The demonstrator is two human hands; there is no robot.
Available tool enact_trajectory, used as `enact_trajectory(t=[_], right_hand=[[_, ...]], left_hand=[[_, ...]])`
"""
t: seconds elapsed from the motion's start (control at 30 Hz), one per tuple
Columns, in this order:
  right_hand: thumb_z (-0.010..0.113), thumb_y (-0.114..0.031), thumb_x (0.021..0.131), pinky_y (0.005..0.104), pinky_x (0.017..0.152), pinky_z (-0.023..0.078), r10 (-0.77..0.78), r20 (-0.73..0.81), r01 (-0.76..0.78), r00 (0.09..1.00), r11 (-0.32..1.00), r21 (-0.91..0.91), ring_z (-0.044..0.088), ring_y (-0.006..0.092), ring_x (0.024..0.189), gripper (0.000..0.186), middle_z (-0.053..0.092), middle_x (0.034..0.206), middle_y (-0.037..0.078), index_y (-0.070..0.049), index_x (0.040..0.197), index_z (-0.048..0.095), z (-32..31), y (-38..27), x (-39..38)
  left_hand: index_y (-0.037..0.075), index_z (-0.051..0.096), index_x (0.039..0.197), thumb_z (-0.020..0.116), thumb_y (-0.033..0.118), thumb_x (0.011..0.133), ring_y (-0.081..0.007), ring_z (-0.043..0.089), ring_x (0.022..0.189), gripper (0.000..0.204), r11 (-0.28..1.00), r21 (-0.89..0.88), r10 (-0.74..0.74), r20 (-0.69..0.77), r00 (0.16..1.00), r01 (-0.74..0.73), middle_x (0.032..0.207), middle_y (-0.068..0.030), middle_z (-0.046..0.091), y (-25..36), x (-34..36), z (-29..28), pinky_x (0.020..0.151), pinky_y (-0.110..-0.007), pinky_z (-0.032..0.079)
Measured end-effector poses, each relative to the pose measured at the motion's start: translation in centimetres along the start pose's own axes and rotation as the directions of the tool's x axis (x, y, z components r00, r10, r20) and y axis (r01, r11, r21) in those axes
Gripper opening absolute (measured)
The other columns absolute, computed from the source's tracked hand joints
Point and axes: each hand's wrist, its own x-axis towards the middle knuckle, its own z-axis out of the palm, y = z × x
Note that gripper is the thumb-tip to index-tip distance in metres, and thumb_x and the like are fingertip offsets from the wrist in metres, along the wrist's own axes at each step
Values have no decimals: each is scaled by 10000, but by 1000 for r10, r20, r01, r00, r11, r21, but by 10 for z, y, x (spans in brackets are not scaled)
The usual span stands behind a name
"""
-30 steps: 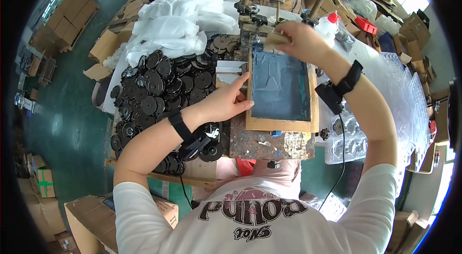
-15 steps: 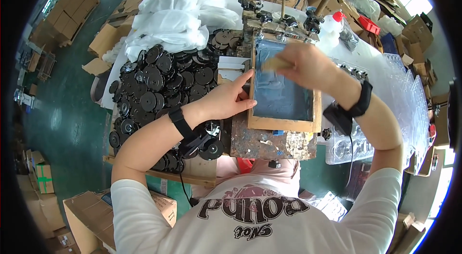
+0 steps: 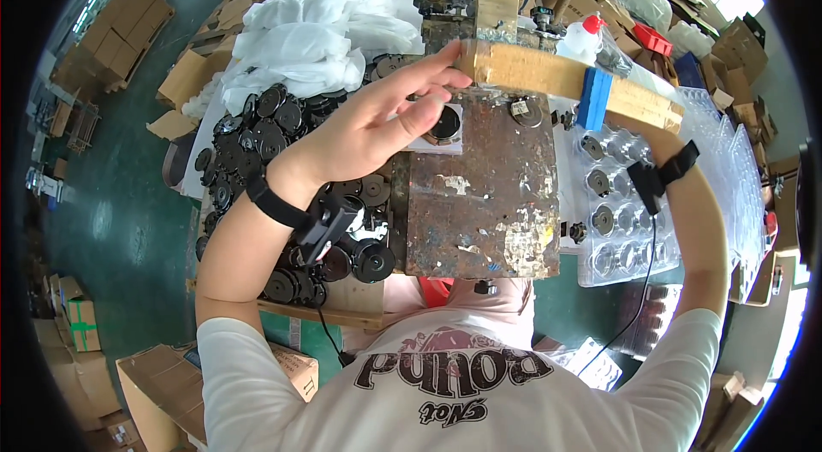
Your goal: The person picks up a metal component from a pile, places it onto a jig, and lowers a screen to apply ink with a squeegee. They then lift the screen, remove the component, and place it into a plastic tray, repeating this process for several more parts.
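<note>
Stained tabletop (image 3: 479, 195) below raised wooden screen frame (image 3: 535, 71); left hand (image 3: 372, 122), thumb and fingers wide apart, at frame's left end; right hand (image 3: 664, 144), grip indiscernible, at its right.

The front of the paint-stained brown rectangular plate (image 3: 479, 204) gives open room, and a hand can pass above it. At the back, the long light-coloured wooden frame (image 3: 535, 68) makes a barrier across. The left hand (image 3: 368, 122) occupies the back left corner. A heap of black round discs (image 3: 272, 139) limits the left side, a clear plastic tray (image 3: 629, 277) the right.
</note>
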Motion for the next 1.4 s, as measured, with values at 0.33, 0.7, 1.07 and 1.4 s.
enact_trajectory(t=[0.33, 0.7, 1.07, 1.4], right_hand=[[635, -326, 810, 369, 820, 486, -70, 207, 97, 976, 987, -124, 608, 290, 942, 402, 621, 1017, 161, -51, 1098, 585, 114, -142, 58], [605, -253, 743, 381, 740, 495, 53, 240, -50, 969, 999, -19, 622, 308, 810, 316, 632, 863, 177, -36, 971, 622, 120, -153, 68], [668, -246, 721, 305, 645, 506, 322, 176, -340, 930, 937, 84, 631, 180, 712, 267, 654, 764, 83, -55, 906, 649, 28, -6, -28], [653, -280, 743, 282, 614, 514, 702, -20, -699, 712, 704, -125, 640, 202, 711, 306, 660, 798, 95, -35, 927, 650, 3, 94, -97]], left_hand=[[32, 582, 1112, 668, 224, 780, -299, 569, 990, 393, 503, 701, -475, -264, 839, 506, 1114, -162, 573, -81, -36, -59, 837, -348, 468], [6, 587, 1067, 709, 211, 705, -369, 506, 1036, 434, 314, 932, -397, -42, 917, 179, 1123, -178, 505, -103, -50, -55, 883, -398, 444], [3, 582, 1067, 670, 156, 751, -377, 500, 1077, 362, 344, 912, -502, -21, 865, 222, 1176, -207, 496, -95, -70, -54, 912, -397, 433], [5, 567, 979, 740, 149, 691, -327, 546, 919, 366, 346, 898, -569, -30, 822, 272, 1019, -153, 528, -95, -54, -60, 796, -375, 454]])
